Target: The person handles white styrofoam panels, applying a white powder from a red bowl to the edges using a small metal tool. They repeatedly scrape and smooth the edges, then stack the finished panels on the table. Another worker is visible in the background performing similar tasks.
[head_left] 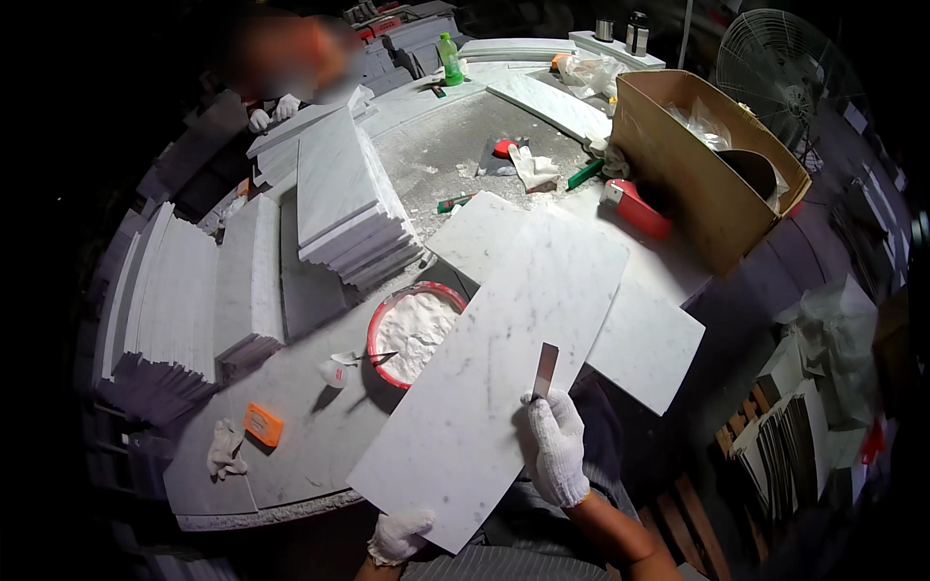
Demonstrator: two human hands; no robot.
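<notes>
Workbench (pixel 291 387) edge: left hand (pixel 399 535) steadies marble slab's (pixel 494 368) corner.

We've got the marble slab (pixel 504 358) as our anchor: plaster bowl (pixel 415 334) just left of it, tile stack (pixel 344 198) behind-left, cardboard box (pixel 702 165) behind-right, another slab (pixel 644 339) under its right edge, blade (pixel 545 370) on top.

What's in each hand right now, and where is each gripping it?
Right hand pinches a thin metal blade by its lower end. Left hand grips the white marble slab at its near bottom edge.
</notes>
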